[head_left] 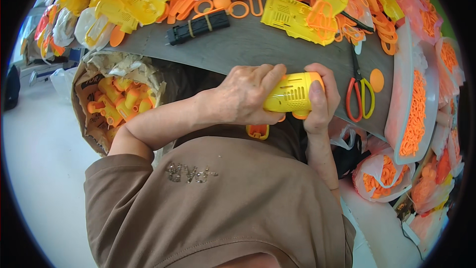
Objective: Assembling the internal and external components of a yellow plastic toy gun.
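Yellow casing (290,93) is hovering by the near edge of the grey table (243,44); left hand (243,92) and right hand (322,104) are gripping its ends. Heaped parts (134,2) are crowding the far side — left forearm (171,119) is partly hiding a paper sack (101,61), scissors (357,75) are lying beside an orange disc (377,80).

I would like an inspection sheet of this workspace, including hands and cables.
Surface: grey table, plastic parts heaped along far side.
Job's things: yellow casing with vent slots.
Clutter: scissors beside orange disc; black block with two bands.
Hands: left hand and right hand hold opposite ends of the casing.
Cables: black cable or strap across the heap.
Surroundings: brown sack of parts at left; tray of small orange pieces at right.
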`<state>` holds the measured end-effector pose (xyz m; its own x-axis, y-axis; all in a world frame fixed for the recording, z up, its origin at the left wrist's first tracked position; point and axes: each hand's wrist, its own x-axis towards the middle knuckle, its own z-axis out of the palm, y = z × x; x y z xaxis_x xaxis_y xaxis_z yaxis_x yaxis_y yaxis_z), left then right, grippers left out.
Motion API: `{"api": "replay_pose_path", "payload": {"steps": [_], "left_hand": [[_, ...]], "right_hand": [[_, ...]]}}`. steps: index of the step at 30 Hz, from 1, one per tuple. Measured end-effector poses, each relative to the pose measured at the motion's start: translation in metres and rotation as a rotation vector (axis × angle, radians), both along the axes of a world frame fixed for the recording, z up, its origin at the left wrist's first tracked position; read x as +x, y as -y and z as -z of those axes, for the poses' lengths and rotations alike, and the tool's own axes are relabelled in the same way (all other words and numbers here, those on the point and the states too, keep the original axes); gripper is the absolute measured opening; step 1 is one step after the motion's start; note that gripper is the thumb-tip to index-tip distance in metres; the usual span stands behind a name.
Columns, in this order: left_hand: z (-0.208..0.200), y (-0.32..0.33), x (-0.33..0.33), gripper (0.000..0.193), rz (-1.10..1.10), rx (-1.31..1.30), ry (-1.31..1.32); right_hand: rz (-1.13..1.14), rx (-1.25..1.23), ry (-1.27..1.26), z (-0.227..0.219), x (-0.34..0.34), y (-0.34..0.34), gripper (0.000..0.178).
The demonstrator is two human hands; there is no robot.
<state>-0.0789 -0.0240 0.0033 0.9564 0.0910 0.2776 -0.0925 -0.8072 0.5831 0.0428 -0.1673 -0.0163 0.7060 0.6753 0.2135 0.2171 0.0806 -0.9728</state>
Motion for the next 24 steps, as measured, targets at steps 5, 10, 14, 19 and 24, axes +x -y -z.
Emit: {"api": "replay_pose_path", "payload": {"steps": [5, 10, 14, 19, 24], "left_hand": [[0.006, 0.000, -0.001, 0.080, -0.016, -0.086, 0.062], [0.001, -0.016, -0.008, 0.082, -0.049, -0.252, 0.061], [0.010, -0.025, -0.011, 0.077, -0.046, -0.293, 0.024], [0.020, -0.027, -0.013, 0.068, -0.056, -0.305, 0.122], [0.017, -0.029, -0.013, 0.067, -0.105, -0.426, 0.130]], "right_hand": [[-0.004, 0.002, -0.032, 0.001, 0.002, 0.001, 0.028], [0.098, 0.016, -0.021, -0.002, 0.001, 0.003, 0.037], [0.139, 0.038, 0.014, 0.008, -0.001, -0.001, 0.037], [0.139, 0.077, -0.079, 0.015, -0.002, -0.006, 0.038], [0.148, 0.063, -0.050, 0.014, -0.001, -0.009, 0.040]]}}
